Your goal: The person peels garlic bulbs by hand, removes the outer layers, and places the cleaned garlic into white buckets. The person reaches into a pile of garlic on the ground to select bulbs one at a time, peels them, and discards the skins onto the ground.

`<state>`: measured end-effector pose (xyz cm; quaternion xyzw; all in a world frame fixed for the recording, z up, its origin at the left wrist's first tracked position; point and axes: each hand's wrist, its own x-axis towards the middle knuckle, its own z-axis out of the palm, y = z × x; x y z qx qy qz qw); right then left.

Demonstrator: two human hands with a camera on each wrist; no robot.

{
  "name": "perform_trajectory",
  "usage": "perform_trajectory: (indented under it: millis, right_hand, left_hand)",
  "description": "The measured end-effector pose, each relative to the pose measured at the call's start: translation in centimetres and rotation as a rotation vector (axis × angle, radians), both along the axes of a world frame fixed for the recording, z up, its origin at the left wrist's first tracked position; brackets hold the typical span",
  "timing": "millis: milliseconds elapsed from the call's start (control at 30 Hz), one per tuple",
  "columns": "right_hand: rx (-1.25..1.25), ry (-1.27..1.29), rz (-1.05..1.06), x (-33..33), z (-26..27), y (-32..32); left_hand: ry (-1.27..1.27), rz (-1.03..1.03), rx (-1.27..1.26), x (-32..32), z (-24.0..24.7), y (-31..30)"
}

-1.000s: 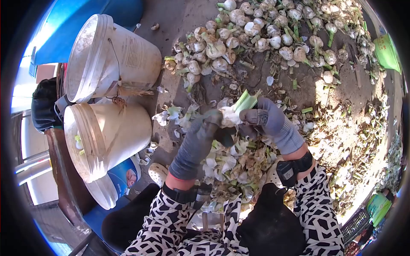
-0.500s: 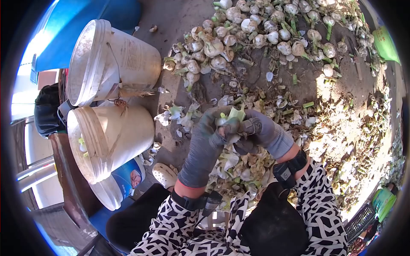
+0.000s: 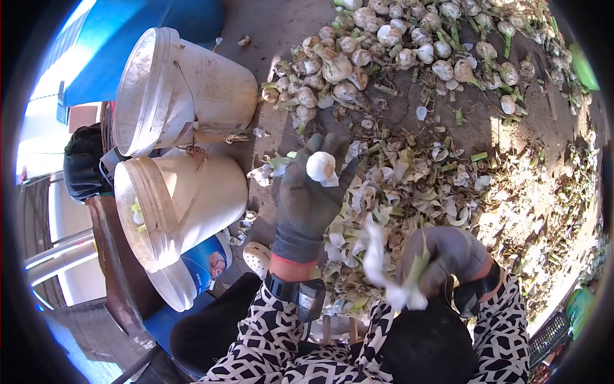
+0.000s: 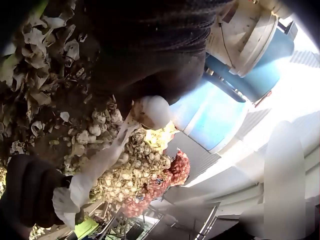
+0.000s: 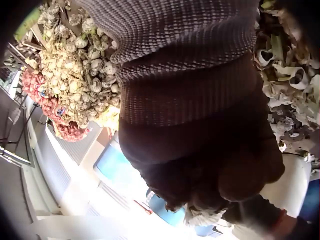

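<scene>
Taking the head view as the dial, a peeled white garlic bulb (image 3: 321,168) sits just above the centre, toward 12 o'clock, resting on the gloved left hand (image 3: 306,211), whose palm faces up and whose fingers are spread apart beneath and beside it rather than clamped on it. At 4 o'clock the gloved right hand (image 3: 444,256) is curled round a green-and-white stalk (image 3: 419,264), its fingers together on it, with pale husk (image 3: 406,297) hanging at the lower end; a blurred white strip (image 3: 376,253) shows just beside that hand, at its 9 o'clock. In the head view the two hands are well apart. A heap of unpeeled bulbs (image 3: 409,54) lies on the ground (image 3: 275,29) at 1 o'clock, some with green stems. Loose peelings (image 3: 416,185) lie between the hands and that heap, and more scraps (image 3: 531,217) spread in sunlight at 3 o'clock. Two white buckets lie tipped on the other side: the upper bucket (image 3: 211,89) at 10 o'clock, the lower bucket (image 3: 204,198) at 9 o'clock, with a pale green piece (image 3: 137,216) inside its mouth. A cream shoe (image 3: 257,257) shows at 7 o'clock, near the left forearm's patterned sleeve (image 3: 249,333).
</scene>
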<state>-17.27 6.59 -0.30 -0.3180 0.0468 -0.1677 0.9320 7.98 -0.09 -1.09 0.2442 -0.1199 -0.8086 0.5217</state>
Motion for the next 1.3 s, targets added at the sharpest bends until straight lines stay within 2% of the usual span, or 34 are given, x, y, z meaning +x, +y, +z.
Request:
perform_trajectory:
  millis: [67,100,167,233,300,333,367,400,467,500,533,567,600,633,667,700,767,833,933,967,1000,1033,1067,1100,1133,1167,1200,1233,1267,1300]
  right_hand:
    - [-0.214,-0.347,0.115,1.6,3.3,-2.0]
    - [-0.221,-0.344,0.118,2.2,2.8,-2.5]
    - [-0.612,0.325,0.184,3.6,0.9,-3.5]
    - [-1.248,1.216,0.375,6.5,0.8,-5.4]
    - [-0.845,0.999,-0.101,7.0,0.6,-7.1]
    - [-0.563,0.898,-0.219,8.1,0.0,-7.7]
    - [-0.282,0.785,-0.333,9.3,-0.7,-8.2]
    - [-0.29,0.8,-0.332,10.0,-1.0,-8.6]
    - [-0.099,0.464,-0.371,11.4,-1.5,-9.3]
    - [-0.122,0.408,-0.264,11.2,-2.0,-9.1]
    - [-0.123,0.411,-0.254,11.0,-3.0,-8.9]
    - [-0.602,0.575,-0.315,10.6,-4.2,-8.8]
    - [-1.09,0.719,-0.368,10.6,-4.8,-9.0]
    - [-1.199,1.092,-0.069,10.2,-2.6,-10.9]
    - [-1.248,1.278,-0.199,10.0,-4.8,-12.2]
    - [-1.291,1.46,-0.343,10.0,-7.5,-13.7]
    - [-1.219,1.723,-0.459,10.5,-8.5,-18.1]
    - [-1.131,1.825,-0.306,11.1,-11.9,-22.2]
    - [-1.163,1.8,-0.237,10.9,-12.3,-23.9]
    - [-1.173,1.8,-0.223,10.5,-12.5,-23.1]
    - [-1.139,1.702,-0.345,9.7,-12.8,-21.7]
    - [-1.1,1.596,-0.459,9.4,-12.9,-20.0]
    - [-1.059,1.532,-0.52,9.5,-12.0,-17.6]
    - [-1.014,1.471,-0.577,9.5,-10.3,-14.7]
    - [-1.08,1.384,-0.703,9.5,-9.3,-11.6]
    - [-1.138,1.293,-0.83,9.3,-8.6,-9.2]
    - [-1.129,1.3,-0.829,8.4,-8.0,-8.1]
    - [-0.756,1.092,-0.799,7.2,-7.4,-7.0]
    - [-0.398,0.871,-0.757,6.2,-6.2,-6.5]
    - [-0.204,0.7,-0.927,5.5,-4.6,-6.5]
  left_hand:
    - [-0.018,0.169,0.208,0.3,-0.2,-0.6]
    - [0.011,0.168,0.204,0.7,-0.6,-0.8]
    - [0.011,0.18,0.208,1.1,-0.3,-1.2]
    - [0.006,0.197,0.211,1.8,0.3,-1.5]
    - [-0.137,0.25,0.148,1.7,0.7,-1.7]
    - [-0.116,0.246,0.143,1.5,0.5,-1.5]
    - [-0.232,0.174,0.059,1.4,0.3,-1.1]
    - [-0.35,0.108,-0.029,1.4,0.0,-0.9]
    - [-0.37,0.128,-0.227,2.2,0.4,-2.1]
    - [-0.356,0.183,-0.191,4.3,1.3,-3.2]
    - [-0.449,0.34,-0.02,5.5,4.3,-5.0]
    - [-0.352,0.37,-0.16,8.5,6.6,-7.1]
    - [-0.42,0.548,-0.251,10.2,10.4,-8.9]
    - [-0.317,0.453,-0.312,12.9,13.2,-9.6]
    - [-0.216,0.355,-0.374,14.3,14.9,-9.9]
    - [-0.281,0.447,-0.315,14.4,14.8,-9.9]
    - [-0.401,0.583,-0.149,12.0,13.3,-8.8]
    - [-0.634,0.43,0.0,9.9,8.8,-7.1]
    - [-0.69,0.164,0.014,6.1,1.4,-4.1]
    - [-0.897,0.106,-0.088,5.9,-1.8,-3.6]
    - [-1.102,0.044,-0.197,5.7,-5.1,-3.4]
    - [-1.097,0.051,-0.193,4.9,-7.7,-3.0]
    - [-1.175,0.028,-0.336,4.0,-10.0,-2.4]
    - [-1.248,0.001,-0.479,3.2,-11.2,-1.9]
    - [-1.242,-0.001,-0.47,2.1,-9.9,-1.6]
    - [-1.085,-0.089,-0.238,0.6,-6.9,-1.5]
    - [-0.924,-0.176,-0.015,-0.2,-5.3,-1.4]
    - [-0.693,-0.083,-0.146,-0.2,-5.8,-0.8]
    - [-0.691,-0.098,-0.147,-0.5,-4.8,-0.5]
    - [-0.707,-0.119,-0.182,-0.8,-3.5,-0.2]
